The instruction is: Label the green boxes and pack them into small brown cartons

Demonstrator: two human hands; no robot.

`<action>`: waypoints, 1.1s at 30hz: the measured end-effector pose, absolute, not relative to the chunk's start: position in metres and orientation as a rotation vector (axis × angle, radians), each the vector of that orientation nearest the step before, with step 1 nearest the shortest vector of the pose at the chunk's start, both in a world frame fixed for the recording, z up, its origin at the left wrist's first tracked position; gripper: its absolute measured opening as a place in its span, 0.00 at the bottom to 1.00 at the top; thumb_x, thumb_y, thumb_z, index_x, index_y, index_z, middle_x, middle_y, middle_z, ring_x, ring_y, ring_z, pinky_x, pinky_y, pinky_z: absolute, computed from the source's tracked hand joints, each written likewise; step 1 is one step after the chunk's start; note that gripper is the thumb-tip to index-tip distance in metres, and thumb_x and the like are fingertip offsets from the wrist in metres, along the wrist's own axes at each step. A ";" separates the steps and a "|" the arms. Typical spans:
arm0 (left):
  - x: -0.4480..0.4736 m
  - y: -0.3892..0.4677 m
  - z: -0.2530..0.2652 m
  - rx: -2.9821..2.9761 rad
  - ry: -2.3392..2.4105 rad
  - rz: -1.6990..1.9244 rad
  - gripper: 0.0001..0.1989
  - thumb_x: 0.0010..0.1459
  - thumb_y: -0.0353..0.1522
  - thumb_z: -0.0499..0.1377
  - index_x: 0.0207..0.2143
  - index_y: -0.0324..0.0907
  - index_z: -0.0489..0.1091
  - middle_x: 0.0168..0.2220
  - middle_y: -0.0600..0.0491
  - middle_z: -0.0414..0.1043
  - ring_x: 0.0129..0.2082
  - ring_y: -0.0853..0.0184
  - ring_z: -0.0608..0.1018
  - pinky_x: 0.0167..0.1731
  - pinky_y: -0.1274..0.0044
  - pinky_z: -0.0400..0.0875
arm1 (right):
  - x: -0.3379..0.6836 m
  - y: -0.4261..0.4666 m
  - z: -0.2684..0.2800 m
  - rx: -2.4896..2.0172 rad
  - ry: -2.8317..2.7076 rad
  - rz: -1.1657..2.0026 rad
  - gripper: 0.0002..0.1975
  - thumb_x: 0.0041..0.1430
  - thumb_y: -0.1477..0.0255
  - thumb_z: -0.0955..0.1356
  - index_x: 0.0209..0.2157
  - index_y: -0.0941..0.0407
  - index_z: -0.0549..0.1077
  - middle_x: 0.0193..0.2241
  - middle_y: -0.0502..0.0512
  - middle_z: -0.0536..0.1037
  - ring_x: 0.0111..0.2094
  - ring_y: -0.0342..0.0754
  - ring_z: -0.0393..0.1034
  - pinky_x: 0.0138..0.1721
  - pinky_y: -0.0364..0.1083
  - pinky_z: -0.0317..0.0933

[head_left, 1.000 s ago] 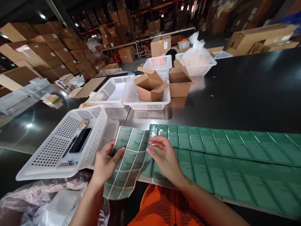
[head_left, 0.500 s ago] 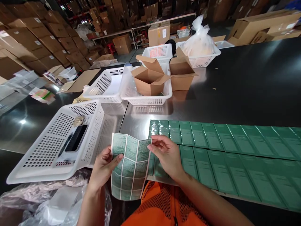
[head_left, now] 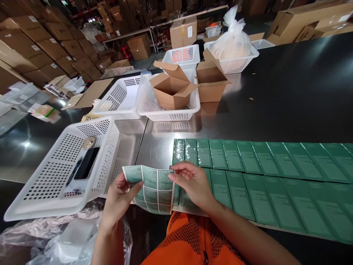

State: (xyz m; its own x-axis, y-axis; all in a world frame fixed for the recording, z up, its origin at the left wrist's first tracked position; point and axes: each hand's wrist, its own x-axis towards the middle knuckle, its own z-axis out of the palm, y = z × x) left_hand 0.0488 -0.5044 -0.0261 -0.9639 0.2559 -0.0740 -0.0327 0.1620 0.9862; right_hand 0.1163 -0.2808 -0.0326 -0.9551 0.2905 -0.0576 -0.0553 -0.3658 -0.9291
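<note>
At near edge of bench (head_left: 289, 103), printed sheet (head_left: 150, 188) spans left hand (head_left: 117, 197) to right hand (head_left: 194, 186), fingers (head_left: 182, 166) of each pinched closed on it, the right nearer the green packs (head_left: 267, 198), long axes running front to back.

The printed sheet (head_left: 151, 186) between left hand (head_left: 118, 197) and right hand (head_left: 194, 184) was green with white gridlines. Rightward, the wrapped boxes (head_left: 245, 158) were green; leftward, the perforated basket (head_left: 52, 204) was white.

The table (head_left: 289, 106) bears green packs (head_left: 260, 198); white baskets (head_left: 62, 165); a carton (head_left: 211, 92).
</note>
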 end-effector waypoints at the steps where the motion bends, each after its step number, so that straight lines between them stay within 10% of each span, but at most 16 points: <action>1: 0.049 -0.504 -0.024 0.220 2.231 1.875 0.14 0.50 0.32 0.70 0.40 0.43 0.75 0.37 0.55 0.80 0.36 0.69 0.79 0.39 0.80 0.74 | 0.116 -0.281 -0.033 -0.326 -1.596 2.456 0.09 0.45 0.68 0.77 0.31 0.52 0.80 0.29 0.51 0.80 0.32 0.45 0.75 0.36 0.46 0.71; 12: 0.056 -0.494 -0.018 0.257 2.292 1.844 0.12 0.50 0.32 0.70 0.39 0.43 0.76 0.36 0.55 0.80 0.36 0.68 0.78 0.38 0.80 0.74 | 0.118 -0.288 -0.040 -0.475 -1.452 2.510 0.14 0.43 0.59 0.78 0.28 0.53 0.80 0.27 0.52 0.80 0.29 0.46 0.74 0.33 0.46 0.70; 26: 0.064 -0.491 -0.004 0.319 2.339 1.883 0.08 0.52 0.33 0.69 0.35 0.45 0.75 0.31 0.58 0.79 0.31 0.73 0.78 0.34 0.85 0.73 | 0.130 -0.278 -0.041 -0.039 -2.108 1.468 0.17 0.67 0.66 0.65 0.23 0.54 0.69 0.23 0.50 0.70 0.27 0.46 0.65 0.30 0.46 0.61; 33: 0.064 -0.488 -0.001 0.217 2.423 1.971 0.12 0.49 0.35 0.71 0.35 0.44 0.75 0.27 0.58 0.75 0.25 0.75 0.73 0.26 0.86 0.69 | 0.134 -0.276 -0.046 -0.160 -1.979 1.887 0.15 0.59 0.66 0.72 0.49 0.48 0.76 0.35 0.51 0.81 0.35 0.48 0.76 0.38 0.49 0.71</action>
